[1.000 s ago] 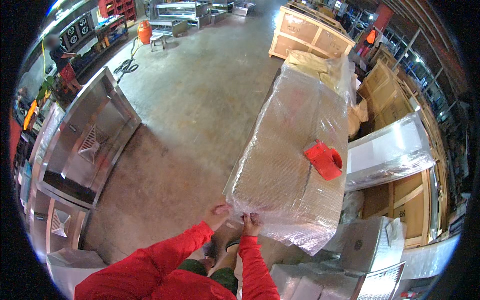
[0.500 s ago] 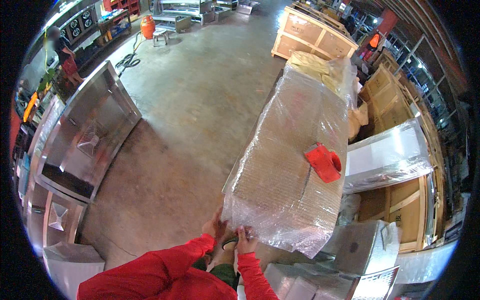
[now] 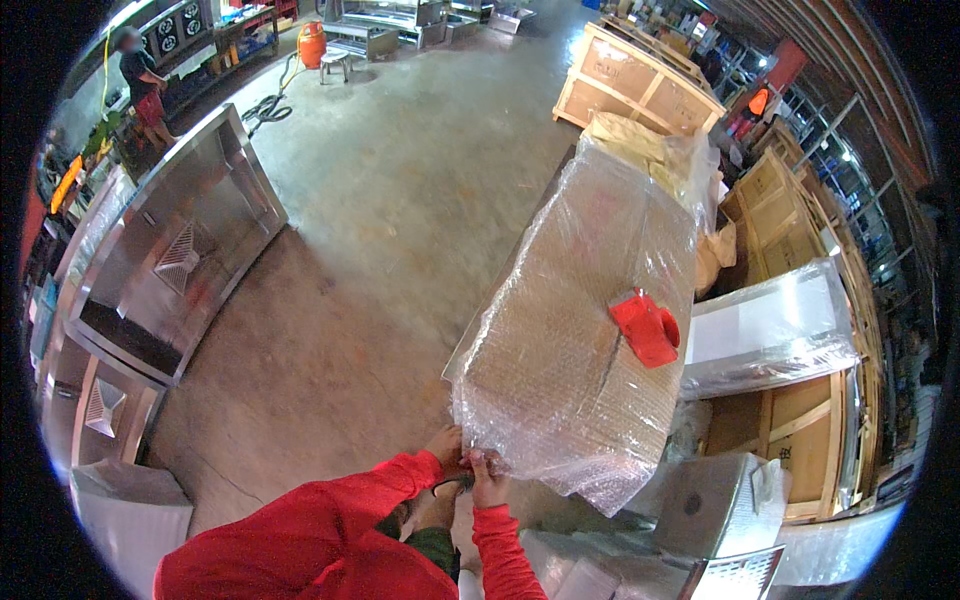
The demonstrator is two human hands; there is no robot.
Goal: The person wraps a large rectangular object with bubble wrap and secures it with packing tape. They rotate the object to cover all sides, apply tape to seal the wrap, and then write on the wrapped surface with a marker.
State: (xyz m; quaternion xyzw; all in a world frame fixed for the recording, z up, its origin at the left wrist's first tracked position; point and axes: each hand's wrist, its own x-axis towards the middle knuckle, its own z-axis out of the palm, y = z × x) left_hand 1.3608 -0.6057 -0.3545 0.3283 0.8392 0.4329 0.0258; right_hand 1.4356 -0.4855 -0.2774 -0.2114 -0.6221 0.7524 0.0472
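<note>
A long flat package [image 3: 560, 330], cardboard under clear bubble wrap, stretches away in front of me at right of centre. At its near left corner, my right hand [image 3: 488, 480] has its fingers closed on the loose edge of the bubble wrap [image 3: 545, 462]. Close beside it, my left hand [image 3: 447, 447] is at the same corner, its fingers bent against the wrap and partly hidden. On top of the package lies a red thing [image 3: 645, 328] with a flat part and a rounded, roll-like end.
Stainless steel panels [image 3: 185, 250] stand at the left. To the right are wooden crates [image 3: 790, 440] and a white wrapped box [image 3: 765, 325]; another crate [image 3: 635, 80] stands beyond. Wrapped boxes [image 3: 705, 505] sit near my right arm. Far left, a person [image 3: 145, 90] stands by a bench.
My left hand has moved right and closer to my right hand at the wrap's corner. The whole view has shifted slightly. The red thing stays on the package.
</note>
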